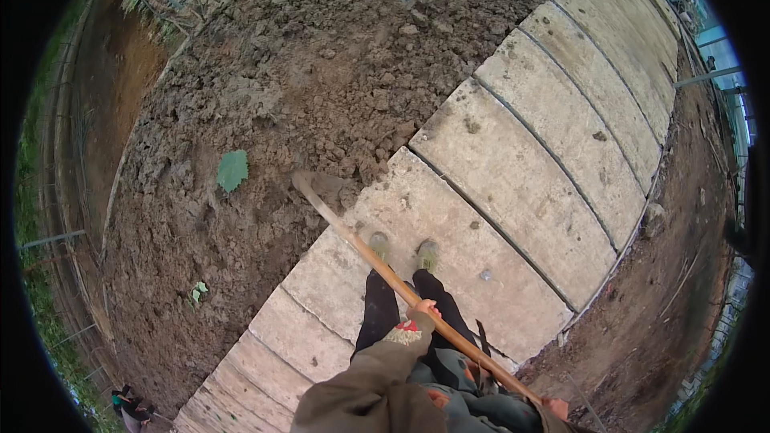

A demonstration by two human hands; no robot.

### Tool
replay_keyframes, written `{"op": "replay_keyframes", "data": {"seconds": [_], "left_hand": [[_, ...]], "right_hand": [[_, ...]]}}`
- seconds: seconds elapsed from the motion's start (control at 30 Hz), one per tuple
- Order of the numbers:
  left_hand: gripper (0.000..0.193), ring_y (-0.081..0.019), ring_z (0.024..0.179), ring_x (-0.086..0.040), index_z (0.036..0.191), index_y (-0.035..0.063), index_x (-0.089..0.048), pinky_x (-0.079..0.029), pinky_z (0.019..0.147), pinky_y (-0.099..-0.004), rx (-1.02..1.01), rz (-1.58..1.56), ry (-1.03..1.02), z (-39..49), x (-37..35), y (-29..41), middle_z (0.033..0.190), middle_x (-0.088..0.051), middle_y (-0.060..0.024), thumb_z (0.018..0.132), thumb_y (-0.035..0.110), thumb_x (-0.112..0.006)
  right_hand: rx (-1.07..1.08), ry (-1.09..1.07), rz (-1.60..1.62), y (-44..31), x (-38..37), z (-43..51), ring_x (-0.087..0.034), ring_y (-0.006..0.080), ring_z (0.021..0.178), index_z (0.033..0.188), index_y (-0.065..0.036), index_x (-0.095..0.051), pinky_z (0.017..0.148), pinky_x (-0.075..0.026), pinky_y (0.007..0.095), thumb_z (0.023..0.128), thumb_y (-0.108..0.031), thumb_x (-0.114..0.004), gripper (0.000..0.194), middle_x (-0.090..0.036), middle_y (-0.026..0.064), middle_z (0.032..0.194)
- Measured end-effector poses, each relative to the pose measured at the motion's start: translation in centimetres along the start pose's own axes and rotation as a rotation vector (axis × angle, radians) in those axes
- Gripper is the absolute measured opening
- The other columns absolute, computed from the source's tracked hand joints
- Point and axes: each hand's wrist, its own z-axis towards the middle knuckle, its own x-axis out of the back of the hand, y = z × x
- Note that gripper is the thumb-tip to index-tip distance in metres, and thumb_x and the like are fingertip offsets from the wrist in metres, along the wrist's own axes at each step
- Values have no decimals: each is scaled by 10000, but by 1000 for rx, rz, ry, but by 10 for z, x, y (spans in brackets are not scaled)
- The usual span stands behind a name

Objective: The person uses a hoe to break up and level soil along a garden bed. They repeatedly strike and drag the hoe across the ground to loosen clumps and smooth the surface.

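A hoe with a long wooden handle (388,273) runs slantwise across my body. Midway along the shaft, my left hand (425,308) is wrapped around it, its brown sleeve coming in from below. My right hand (554,407) grips the butt of the handle at lower right. The hoe's head (328,186), muddy and somewhat blurred, rests at or just above the dark clumpy soil (289,102), beside the edge of the slab path. Both my shoes, the left one (379,245) and the right one (428,254), stand on a concrete slab (481,288).
Pale slabs (541,150) form a path with dark gaps between them. A large green leaf (232,171) and a smaller leaf (198,291) lie on the soil. Another person (132,409) is at lower left. A bare dirt strip (649,325) borders the path's right side.
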Motion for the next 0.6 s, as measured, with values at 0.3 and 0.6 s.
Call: {"op": "replay_keyframes", "data": {"seconds": [0.3, 0.6], "left_hand": [[166, -229, 412, -525, 631, -7, -516, -445, 411, -340, -685, -69, 166, -84, 47, 239, 496, -524, -117, 667, 111, -627], [88, -212, 367, -482, 726, -31, -495, -439, 340, -316, -848, -26, 199, -95, 105, 516, 514, -484, -112, 691, 1, -569]], "right_hand": [[493, 491, 322, -210, 109, 102, -558, 341, 552, 800, -91, -534, 488, -435, 448, 604, -212, -581, 235, -559, 143, 587], [725, 228, 551, -416, 277, 91, -571, 400, 685, 917, -22, -489, 610, -451, 461, 668, -226, -568, 331, -576, 232, 697]]}}
